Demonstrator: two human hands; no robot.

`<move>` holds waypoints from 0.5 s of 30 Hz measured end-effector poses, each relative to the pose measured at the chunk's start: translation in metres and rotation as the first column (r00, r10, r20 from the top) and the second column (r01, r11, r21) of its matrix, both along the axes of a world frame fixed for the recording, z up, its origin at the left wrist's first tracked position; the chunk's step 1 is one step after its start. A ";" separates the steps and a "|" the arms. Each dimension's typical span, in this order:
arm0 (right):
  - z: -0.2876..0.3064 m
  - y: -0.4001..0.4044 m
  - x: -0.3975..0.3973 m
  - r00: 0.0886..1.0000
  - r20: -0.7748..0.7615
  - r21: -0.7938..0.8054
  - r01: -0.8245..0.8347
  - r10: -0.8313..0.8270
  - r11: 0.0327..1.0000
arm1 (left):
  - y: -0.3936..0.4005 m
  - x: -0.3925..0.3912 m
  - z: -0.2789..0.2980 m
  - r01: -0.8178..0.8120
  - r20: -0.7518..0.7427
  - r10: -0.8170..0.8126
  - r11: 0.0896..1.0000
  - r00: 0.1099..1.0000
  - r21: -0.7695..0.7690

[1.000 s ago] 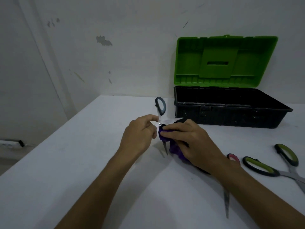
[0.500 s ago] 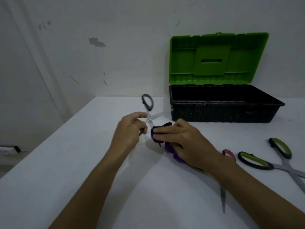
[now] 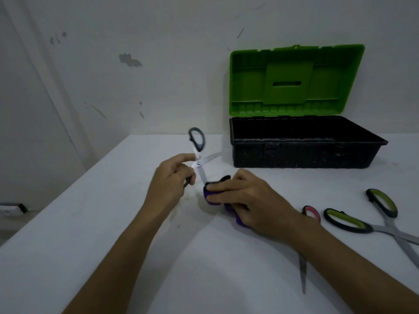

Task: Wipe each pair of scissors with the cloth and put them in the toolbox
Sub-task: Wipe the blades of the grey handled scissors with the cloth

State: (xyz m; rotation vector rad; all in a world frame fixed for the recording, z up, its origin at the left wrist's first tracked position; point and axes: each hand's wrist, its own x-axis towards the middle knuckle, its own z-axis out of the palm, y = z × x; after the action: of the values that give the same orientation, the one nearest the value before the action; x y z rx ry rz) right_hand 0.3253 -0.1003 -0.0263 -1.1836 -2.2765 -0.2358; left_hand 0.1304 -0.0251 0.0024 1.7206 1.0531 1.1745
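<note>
Left hand (image 3: pixel 171 177) grips grey-handled scissors (image 3: pixel 197 155) by lower handle, blades spread open above desk (image 3: pixel 90 234). Right hand (image 3: pixel 247 198) pinches purple cloth (image 3: pixel 209 196) round tip of lower blade. Toolbox (image 3: pixel 301 152) behind, green lid up. Green-handled scissors (image 3: pixel 371 220) and pink-handled scissors (image 3: pixel 311 214) lie on desk, right of hands.

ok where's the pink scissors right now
In the head view, the pink scissors lie on the table at lower right, mostly hidden under the right forearm, just left of the green scissors.
</note>
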 end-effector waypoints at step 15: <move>0.003 -0.010 -0.002 0.998 0.064 0.066 -0.029 0.025 0.997 | 0.000 0.001 0.000 -0.007 0.115 0.013 0.998 0.993 -0.057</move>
State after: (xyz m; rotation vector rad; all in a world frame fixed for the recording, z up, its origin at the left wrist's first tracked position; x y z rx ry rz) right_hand 0.3237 -0.1102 -0.0238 -1.1257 -2.3187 -0.3410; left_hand 0.1315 -0.0248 0.0023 1.5858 1.0164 1.2238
